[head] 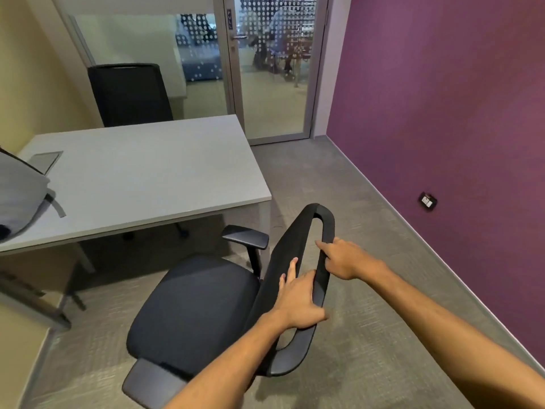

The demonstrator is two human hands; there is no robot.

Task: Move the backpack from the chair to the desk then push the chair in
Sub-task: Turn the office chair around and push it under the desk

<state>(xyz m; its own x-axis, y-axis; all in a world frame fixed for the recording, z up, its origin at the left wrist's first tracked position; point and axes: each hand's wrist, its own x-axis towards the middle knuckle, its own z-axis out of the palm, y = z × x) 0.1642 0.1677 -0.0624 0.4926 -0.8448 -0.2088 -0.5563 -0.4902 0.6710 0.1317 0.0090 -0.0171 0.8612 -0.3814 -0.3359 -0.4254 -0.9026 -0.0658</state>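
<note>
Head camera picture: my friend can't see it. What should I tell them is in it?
The left hand and right hand grip the back of a black chair, not yet pushed under the grey desk. A grey backpack lies at the desk's left end. A purple wall stands on the right.

Blk chair [194, 308], grey desk [147, 172] & backpack [17, 196] — purple wall [442, 98], dotted glass door [274, 54]

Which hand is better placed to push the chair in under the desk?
Left, probably: the left hand clasps the backrest at mid-rim, behind the seat; the right hand holds nearer its far end.
</note>
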